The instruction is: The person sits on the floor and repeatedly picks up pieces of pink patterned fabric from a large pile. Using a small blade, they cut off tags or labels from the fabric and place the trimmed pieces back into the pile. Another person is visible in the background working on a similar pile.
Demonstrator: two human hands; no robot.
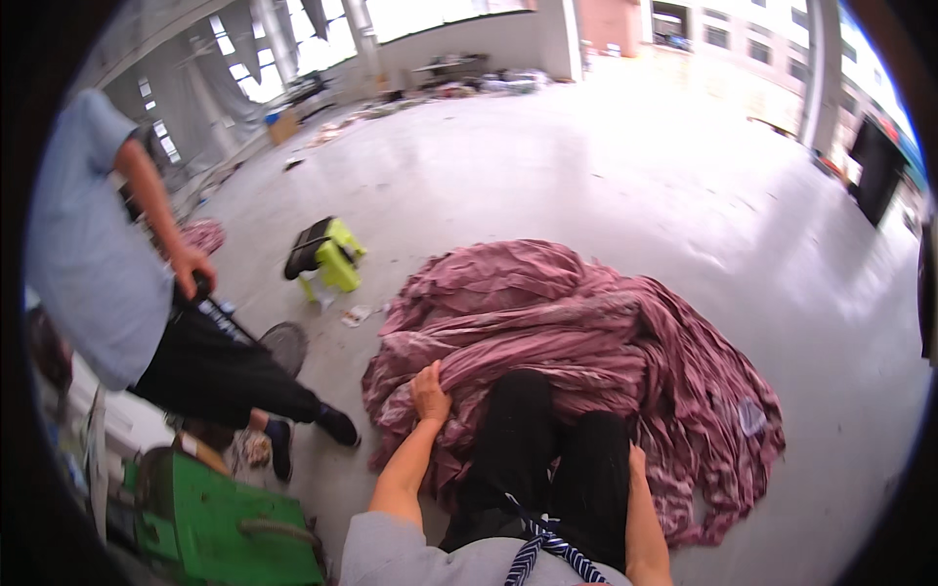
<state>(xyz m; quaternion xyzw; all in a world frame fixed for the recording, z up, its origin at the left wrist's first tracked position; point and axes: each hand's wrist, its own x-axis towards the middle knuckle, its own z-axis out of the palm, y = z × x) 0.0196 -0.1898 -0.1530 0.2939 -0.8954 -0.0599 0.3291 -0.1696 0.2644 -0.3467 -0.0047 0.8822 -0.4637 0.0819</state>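
Before both knees [520,396] and out to either side, faced the pink cloth [547,293], heaped wide on the floor [469,186]. Had the left hand [431,393] laid on the heap's near left part, touching a fold, with the bulk stretching forward and right of it; could not tell a grasp from a mere touch. Had the right hand [636,457] low beside the right leg [598,469], mostly hidden, close to the near right folds; could not tell closed from loose, nor any contact with the cloth. Saw the long folds run mainly crosswise beyond the knees, then bend back down the right side. So found the left hand nearer the crosswise stretch, the right hand nearer the trailing part. Noted a green stool [339,256] well apart, ahead on the left, and a co-worker [93,244] farther left.
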